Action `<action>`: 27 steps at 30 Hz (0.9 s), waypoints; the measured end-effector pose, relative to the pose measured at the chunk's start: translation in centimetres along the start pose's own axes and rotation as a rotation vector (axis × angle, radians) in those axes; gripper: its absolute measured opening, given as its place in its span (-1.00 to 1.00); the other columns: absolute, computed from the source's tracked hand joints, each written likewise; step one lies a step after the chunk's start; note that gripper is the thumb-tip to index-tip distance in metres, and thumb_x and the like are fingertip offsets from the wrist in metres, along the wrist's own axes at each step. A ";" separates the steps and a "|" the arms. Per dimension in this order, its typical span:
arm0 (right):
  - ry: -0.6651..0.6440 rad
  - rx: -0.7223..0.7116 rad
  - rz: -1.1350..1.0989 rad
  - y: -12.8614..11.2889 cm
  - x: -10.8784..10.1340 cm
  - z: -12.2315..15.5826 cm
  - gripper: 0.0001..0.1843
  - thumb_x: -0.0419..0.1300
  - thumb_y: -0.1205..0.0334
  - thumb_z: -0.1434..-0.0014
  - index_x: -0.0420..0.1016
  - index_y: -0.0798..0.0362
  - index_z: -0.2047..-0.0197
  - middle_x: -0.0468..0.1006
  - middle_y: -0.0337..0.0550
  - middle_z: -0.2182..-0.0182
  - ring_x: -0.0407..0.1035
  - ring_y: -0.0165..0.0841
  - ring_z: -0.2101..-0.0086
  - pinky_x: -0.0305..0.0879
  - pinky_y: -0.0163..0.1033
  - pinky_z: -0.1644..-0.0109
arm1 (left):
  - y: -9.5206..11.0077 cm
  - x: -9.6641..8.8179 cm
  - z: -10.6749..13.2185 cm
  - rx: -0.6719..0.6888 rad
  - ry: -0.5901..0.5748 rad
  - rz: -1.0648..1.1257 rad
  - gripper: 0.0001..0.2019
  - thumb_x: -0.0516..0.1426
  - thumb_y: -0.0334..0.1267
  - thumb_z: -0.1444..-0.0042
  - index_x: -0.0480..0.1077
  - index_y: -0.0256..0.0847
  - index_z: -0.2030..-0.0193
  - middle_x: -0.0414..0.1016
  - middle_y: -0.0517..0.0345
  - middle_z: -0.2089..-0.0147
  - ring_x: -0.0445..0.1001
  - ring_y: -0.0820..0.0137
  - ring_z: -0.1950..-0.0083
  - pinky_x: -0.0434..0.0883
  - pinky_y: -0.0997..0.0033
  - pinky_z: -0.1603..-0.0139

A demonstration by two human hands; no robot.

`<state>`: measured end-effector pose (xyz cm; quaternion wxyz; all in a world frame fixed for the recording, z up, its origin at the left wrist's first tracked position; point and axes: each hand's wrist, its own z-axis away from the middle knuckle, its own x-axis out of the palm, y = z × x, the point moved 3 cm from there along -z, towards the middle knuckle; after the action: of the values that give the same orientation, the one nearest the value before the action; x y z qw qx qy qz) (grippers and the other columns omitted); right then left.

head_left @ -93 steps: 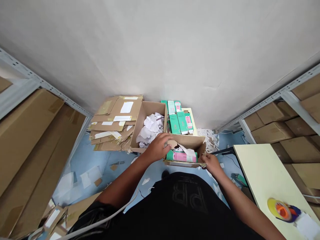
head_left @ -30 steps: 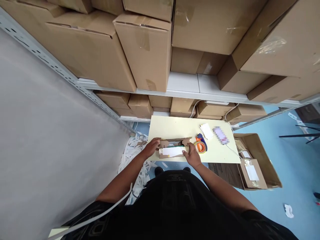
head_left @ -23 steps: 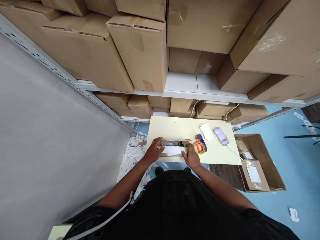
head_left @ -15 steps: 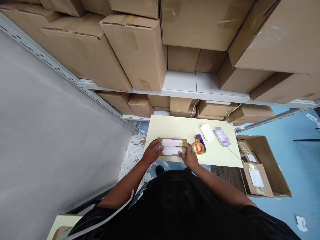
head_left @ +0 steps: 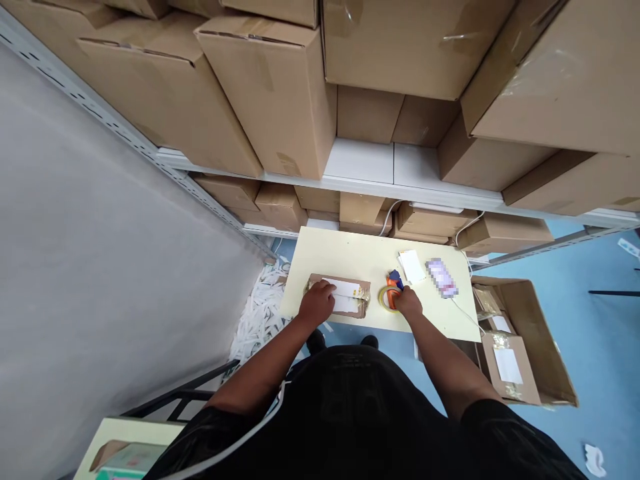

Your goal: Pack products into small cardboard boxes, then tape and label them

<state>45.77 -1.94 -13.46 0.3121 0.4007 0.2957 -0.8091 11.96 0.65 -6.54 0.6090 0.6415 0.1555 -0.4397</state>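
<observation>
A small flat cardboard box (head_left: 365, 301) with white labels and clear tape lies near the table's front edge. My left hand (head_left: 318, 303) grips its left end, fingers reaching over the top; the thumb is hard to make out. To the right, my right hand (head_left: 409, 302) is closed on an orange and blue tape dispenser (head_left: 393, 283), its fingers partly hidden. A yellowish tape roll (head_left: 383, 298) is on the dispenser, which rests on or just above the table.
On the cream table (head_left: 320, 250) are white cards (head_left: 411, 267) and a blurred purple item (head_left: 442, 277) with a cable. A large open carton (head_left: 547, 340) holding boxes stands right. Shelves of cartons (head_left: 270, 93) rise ahead. Paper scraps (head_left: 257, 310) cover the floor left.
My right hand has left the box's right end and moved right onto the tape dispenser. The box has shifted slightly left, and my left hand now lies further over its top.
</observation>
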 end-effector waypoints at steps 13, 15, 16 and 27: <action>0.463 -0.764 -0.018 -8.5 -4.6 12.1 -0.48 0.12 0.28 -0.16 0.28 0.10 -0.21 0.46 0.17 -0.03 0.32 0.01 -0.03 0.29 0.09 -0.14 | -2.9 -1.1 -1.4 -0.400 -0.191 0.847 -0.43 -0.01 0.28 -0.23 0.50 -0.22 0.24 0.62 -0.06 0.11 0.54 0.18 0.04 0.46 0.12 -0.08; 0.477 -0.893 0.077 -11.8 -4.3 13.8 -0.47 0.14 0.33 -0.14 0.29 0.11 -0.20 0.45 0.17 -0.03 0.29 0.02 -0.01 0.28 0.10 -0.12 | -2.8 -1.5 -1.5 -0.409 -0.204 0.915 -0.39 -0.03 0.34 -0.23 0.48 -0.24 0.23 0.62 -0.05 0.16 0.55 0.21 0.07 0.46 0.14 -0.07; 0.476 -0.933 0.121 -13.1 -3.9 14.4 -0.48 0.14 0.35 -0.14 0.30 0.12 -0.20 0.45 0.16 -0.01 0.29 0.01 0.02 0.28 0.09 -0.10 | -2.9 -1.7 -1.4 -0.415 -0.196 0.950 -0.39 -0.02 0.34 -0.22 0.47 -0.24 0.21 0.61 -0.03 0.19 0.55 0.22 0.09 0.46 0.16 -0.06; 0.417 -1.053 0.201 -15.4 -1.7 15.1 -0.46 0.16 0.39 -0.13 0.31 0.14 -0.20 0.42 0.14 -0.02 0.25 -0.02 0.00 0.29 0.04 -0.05 | -4.2 -1.5 -0.8 -0.395 -0.067 1.074 -0.57 0.20 0.14 -0.18 0.52 -0.24 0.12 0.61 -0.02 0.10 0.58 0.26 0.12 0.54 0.23 0.06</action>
<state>28.15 -2.79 -0.89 0.4800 0.3683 0.6744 -0.4231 8.37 2.80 -8.18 0.8600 0.4902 -0.1324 -0.0514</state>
